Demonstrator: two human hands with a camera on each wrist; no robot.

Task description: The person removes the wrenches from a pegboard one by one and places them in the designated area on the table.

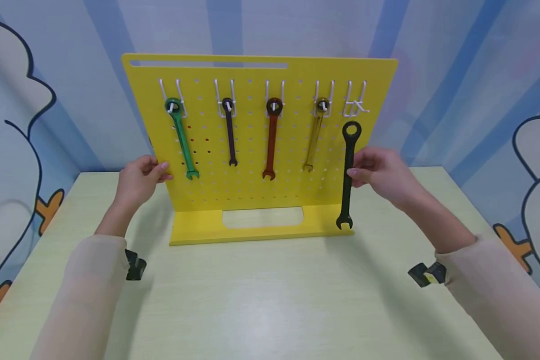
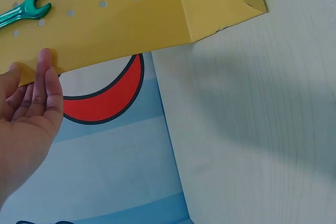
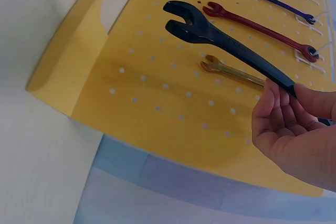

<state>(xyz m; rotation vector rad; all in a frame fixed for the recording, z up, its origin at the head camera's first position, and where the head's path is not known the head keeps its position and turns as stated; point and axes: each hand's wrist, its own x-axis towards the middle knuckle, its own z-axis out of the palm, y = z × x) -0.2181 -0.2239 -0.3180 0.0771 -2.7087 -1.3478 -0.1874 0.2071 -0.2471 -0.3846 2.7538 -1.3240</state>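
My right hand (image 1: 380, 172) pinches a black combination wrench (image 1: 348, 172) at mid-handle, ring end up and open jaw down. The wrench stands in front of the right side of a yellow pegboard (image 1: 252, 185), below a white hook (image 1: 355, 102) that carries nothing. In the right wrist view, its open end (image 3: 191, 22) points away from the fingers. My left hand (image 1: 139, 177) grips the board's left edge between thumb and fingers. Green (image 1: 184, 142), dark purple (image 1: 231, 135), red (image 1: 272, 142) and gold (image 1: 314, 140) wrenches hang by their ring ends from the other hooks.
The board stands on its yellow base (image 1: 198, 230) on a pale wooden table (image 1: 252, 295). A blue and white curtain (image 1: 297, 25) with cartoon figures hangs close behind and at both sides. Small black devices are on both wrists.
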